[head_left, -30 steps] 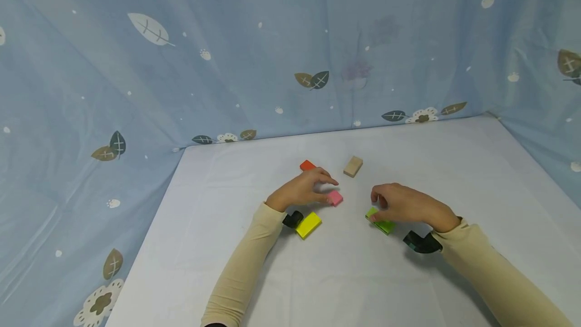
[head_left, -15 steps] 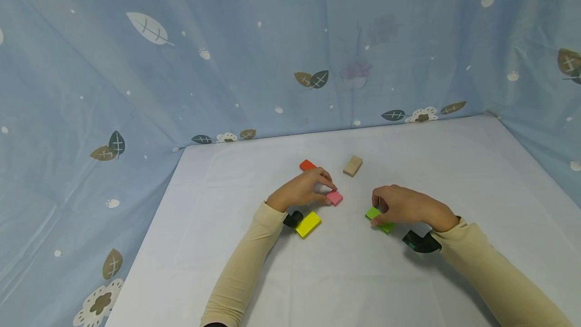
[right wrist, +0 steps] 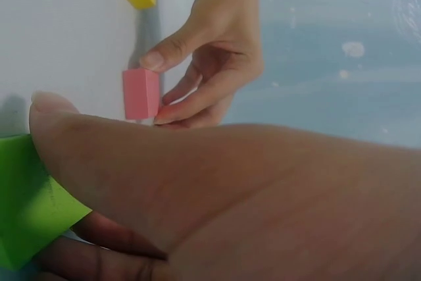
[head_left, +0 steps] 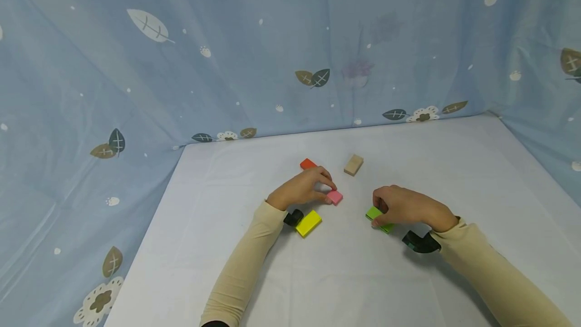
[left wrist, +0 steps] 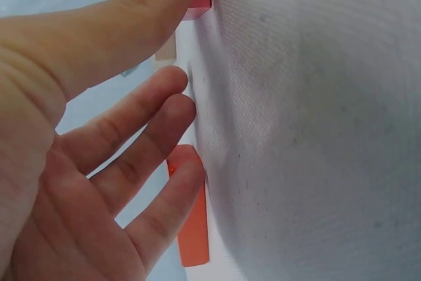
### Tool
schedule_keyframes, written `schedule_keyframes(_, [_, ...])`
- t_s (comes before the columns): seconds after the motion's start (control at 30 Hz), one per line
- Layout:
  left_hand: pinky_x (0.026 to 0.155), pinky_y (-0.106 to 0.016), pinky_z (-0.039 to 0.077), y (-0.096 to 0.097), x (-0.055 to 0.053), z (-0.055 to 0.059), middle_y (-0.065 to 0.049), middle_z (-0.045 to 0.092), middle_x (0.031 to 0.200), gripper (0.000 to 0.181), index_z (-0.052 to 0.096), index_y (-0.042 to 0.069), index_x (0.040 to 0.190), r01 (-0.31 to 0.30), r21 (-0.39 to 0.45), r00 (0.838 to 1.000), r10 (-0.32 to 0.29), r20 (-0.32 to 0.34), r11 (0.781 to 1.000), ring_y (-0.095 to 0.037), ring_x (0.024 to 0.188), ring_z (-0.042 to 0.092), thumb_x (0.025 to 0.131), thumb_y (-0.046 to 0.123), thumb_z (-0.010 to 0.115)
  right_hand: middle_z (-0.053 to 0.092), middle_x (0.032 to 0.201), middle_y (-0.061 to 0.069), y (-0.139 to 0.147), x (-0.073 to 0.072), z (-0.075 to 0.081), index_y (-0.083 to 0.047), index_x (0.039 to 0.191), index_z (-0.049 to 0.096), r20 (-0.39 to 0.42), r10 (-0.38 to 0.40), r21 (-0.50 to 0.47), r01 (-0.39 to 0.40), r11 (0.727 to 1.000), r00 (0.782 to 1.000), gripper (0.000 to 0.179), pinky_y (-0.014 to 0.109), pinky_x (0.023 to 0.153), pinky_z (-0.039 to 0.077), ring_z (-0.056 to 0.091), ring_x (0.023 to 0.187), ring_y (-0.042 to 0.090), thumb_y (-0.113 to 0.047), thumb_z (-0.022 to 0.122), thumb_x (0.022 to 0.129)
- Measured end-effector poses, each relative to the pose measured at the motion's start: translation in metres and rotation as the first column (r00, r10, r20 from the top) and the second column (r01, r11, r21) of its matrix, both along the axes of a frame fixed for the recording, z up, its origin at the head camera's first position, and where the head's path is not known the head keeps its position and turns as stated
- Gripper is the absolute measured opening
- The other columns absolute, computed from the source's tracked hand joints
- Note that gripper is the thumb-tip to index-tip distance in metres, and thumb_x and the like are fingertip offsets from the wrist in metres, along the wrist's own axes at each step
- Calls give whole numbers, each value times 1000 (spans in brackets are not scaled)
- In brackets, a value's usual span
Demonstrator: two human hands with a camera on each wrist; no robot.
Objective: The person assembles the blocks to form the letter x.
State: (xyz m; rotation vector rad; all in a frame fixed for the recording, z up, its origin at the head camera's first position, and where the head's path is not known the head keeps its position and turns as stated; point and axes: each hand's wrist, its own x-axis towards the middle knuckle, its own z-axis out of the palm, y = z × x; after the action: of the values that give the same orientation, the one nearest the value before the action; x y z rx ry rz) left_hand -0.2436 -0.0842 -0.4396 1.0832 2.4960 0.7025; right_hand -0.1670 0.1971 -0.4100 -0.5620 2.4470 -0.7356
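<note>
My left hand (head_left: 301, 188) pinches a small pink block (head_left: 335, 197) between thumb and index finger. The right wrist view shows its thumb on one end of the pink block (right wrist: 139, 93) and a fingertip at the opposite end. To the right, my right hand (head_left: 404, 206) grips a lime green block (head_left: 373, 213), thumb on the near side and fingers on the far side. Part of the green block is hidden under that hand. An orange-red block (head_left: 307, 164) lies just beyond the left hand, partly covered by it.
A yellow block (head_left: 309, 223) lies beside the left wrist's black strap-like device (head_left: 293, 218). A plain wooden block (head_left: 353, 164) lies farther back. All sit on a white-covered table (head_left: 363, 276), with a blue patterned curtain (head_left: 254, 54) behind and at the sides.
My left index finger has come down onto the pink block, which now sits between finger and thumb. The right thumb and fingers have closed in on the green block. Both blocks stay in place.
</note>
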Motion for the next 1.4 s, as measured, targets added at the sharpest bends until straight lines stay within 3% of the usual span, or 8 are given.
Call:
schedule_keyframes(0.63, [113, -36, 47, 0, -3, -1, -5, 62, 133, 31, 77, 15, 121, -14, -18, 1000, 14, 11, 1000, -21, 127, 55, 91, 22, 81, 61, 74, -1, -1, 0, 4, -10, 83, 64, -8, -4, 57, 4, 998, 1000, 32, 27, 59, 44, 53, 66, 11, -27, 91, 79])
schedule_keyframes(1.07, [114, -38, 47, 0, -2, 1, -5, 61, 134, 32, 77, 15, 121, -22, -16, 999, 23, 31, 1000, -22, 128, 55, 91, 22, 81, 59, 70, -2, -2, 0, 4, -11, 80, 63, -8, -11, 40, 12, 999, 1000, 30, 26, 58, 43, 52, 63, 11, -24, 90, 79])
schedule_keyframes(1.4, [111, -37, 49, -1, -5, -1, -7, 62, 132, 33, 77, 13, 122, 8, -10, 1000, -8, 15, 1000, -22, 124, 56, 91, 21, 81, 58, 72, -2, -2, 1, 3, -11, 80, 63, -29, -4, 24, 5, 1000, 1000, 29, 25, 59, 42, 51, 66, 11, -23, 90, 79])
